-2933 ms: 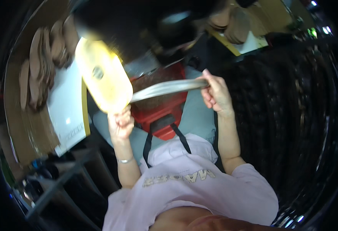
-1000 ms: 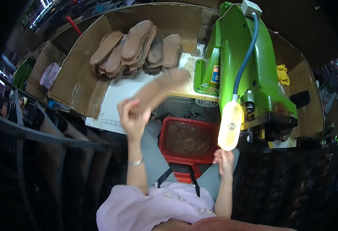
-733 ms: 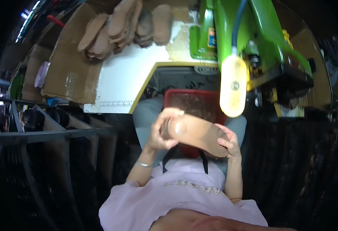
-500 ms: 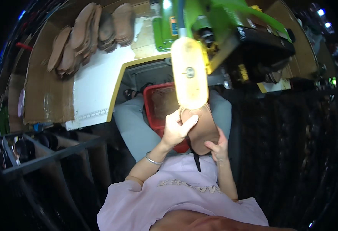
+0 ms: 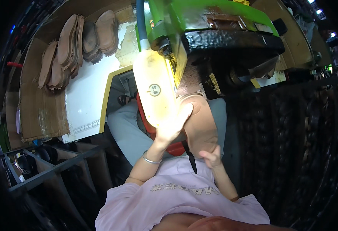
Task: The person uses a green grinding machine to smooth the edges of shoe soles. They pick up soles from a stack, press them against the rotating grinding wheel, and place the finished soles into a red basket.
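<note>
A brown shoe insole (image 5: 201, 125) lies between my two hands, its far end close under the machine's black head. My left hand (image 5: 173, 125) grips its left edge, thumb on the top face near a round pressed mark. Glare from the lamp washes out part of this hand and its fingers. At the near end, my right hand (image 5: 211, 156) is closed on the insole's lower right edge with thumb and bent fingers; its other fingertips are hidden. Whether more than one insole is held I cannot tell.
A bright lamp (image 5: 153, 92) hangs over my left hand. Ahead stands a green machine (image 5: 215, 15) with a black head (image 5: 234, 42). Stacks of insoles (image 5: 67, 46) lie on the white table (image 5: 86, 90) at left. A red basket (image 5: 176, 149) sits between my legs; dark racks (image 5: 53, 165) flank me.
The view has shifted, bringing the machine larger into sight and the lamp leftward. The insole's far end is now nearer the machine head. My right hand's fingers have curled in at the near end.
</note>
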`<state>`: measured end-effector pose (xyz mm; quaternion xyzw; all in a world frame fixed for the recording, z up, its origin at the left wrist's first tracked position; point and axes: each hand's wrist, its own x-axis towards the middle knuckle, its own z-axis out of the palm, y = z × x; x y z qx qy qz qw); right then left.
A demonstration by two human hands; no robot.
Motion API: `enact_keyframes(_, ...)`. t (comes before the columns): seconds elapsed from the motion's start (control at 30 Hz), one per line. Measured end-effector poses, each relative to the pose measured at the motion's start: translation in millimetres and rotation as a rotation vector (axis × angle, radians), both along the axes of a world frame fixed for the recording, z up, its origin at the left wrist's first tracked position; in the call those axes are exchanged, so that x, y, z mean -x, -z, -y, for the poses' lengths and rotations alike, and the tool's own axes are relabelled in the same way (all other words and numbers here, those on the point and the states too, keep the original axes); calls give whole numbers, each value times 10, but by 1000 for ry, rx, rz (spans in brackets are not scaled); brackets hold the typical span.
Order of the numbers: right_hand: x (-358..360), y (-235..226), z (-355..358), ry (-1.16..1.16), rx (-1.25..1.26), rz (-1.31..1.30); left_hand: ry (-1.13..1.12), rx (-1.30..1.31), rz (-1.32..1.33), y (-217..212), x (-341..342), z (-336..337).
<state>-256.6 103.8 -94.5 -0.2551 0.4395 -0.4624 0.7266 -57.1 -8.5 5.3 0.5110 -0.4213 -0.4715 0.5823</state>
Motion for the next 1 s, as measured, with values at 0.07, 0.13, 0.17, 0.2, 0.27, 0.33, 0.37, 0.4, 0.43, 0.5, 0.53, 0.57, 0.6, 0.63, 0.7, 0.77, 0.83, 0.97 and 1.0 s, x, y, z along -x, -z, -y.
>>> enact_keyframes(0.07,154,-133,151,124,113,-41,-20,33,46,139,-47,-48)
enact_keyframes(0.13,305,-227,312,352,143,-43,8,-46,-3,80,-59,-58)
enact_keyframes(0.17,419,-208,437,349,201,-53,0,-37,0,77,-52,-54)
enact_keyframes(0.2,516,-205,548,391,270,-98,-9,-29,1,76,-48,-49)
enact_keyframes(0.27,553,-381,868,432,298,-110,-56,48,61,185,-53,-45)
enact_keyframes(0.33,646,-433,1127,384,363,-119,-63,70,132,230,-123,-59)
enact_keyframes(0.37,629,-533,1263,389,367,-135,-53,69,102,229,-159,-77)
enact_keyframes(0.4,607,-603,1372,366,373,-130,-43,70,70,224,-193,-89)
enact_keyframes(0.43,564,-656,1468,338,376,-122,-31,72,-30,202,-217,-112)
enact_keyframes(0.5,462,-734,1600,286,387,-102,8,126,-86,219,-335,-139)
enact_keyframes(0.53,394,-765,1638,266,394,-92,38,174,-44,228,-441,-131)
enact_keyframes(0.57,316,-805,1662,246,401,-82,33,165,-36,222,-482,-149)
enact_keyframes(0.6,228,-856,1669,232,397,-67,27,156,-27,198,-524,-163)
enact_keyframes(0.63,184,-829,1670,212,397,-69,-7,129,-97,137,-545,-191)
enact_keyframes(0.7,121,-764,1668,173,397,-74,-45,80,-203,54,-629,-272)
enact_keyframes(0.77,30,-778,1650,136,406,-69,-53,39,-283,-9,-732,-339)
enact_keyframes(0.83,-80,-785,1604,133,391,-60,-50,10,-252,112,-886,-465)
enact_keyframes(0.97,-286,-914,1582,78,429,-66,-92,-81,-312,278,-991,-710)
enact_keyframes(1.0,-334,-941,1584,80,433,-49,-102,-106,-353,290,-984,-775)
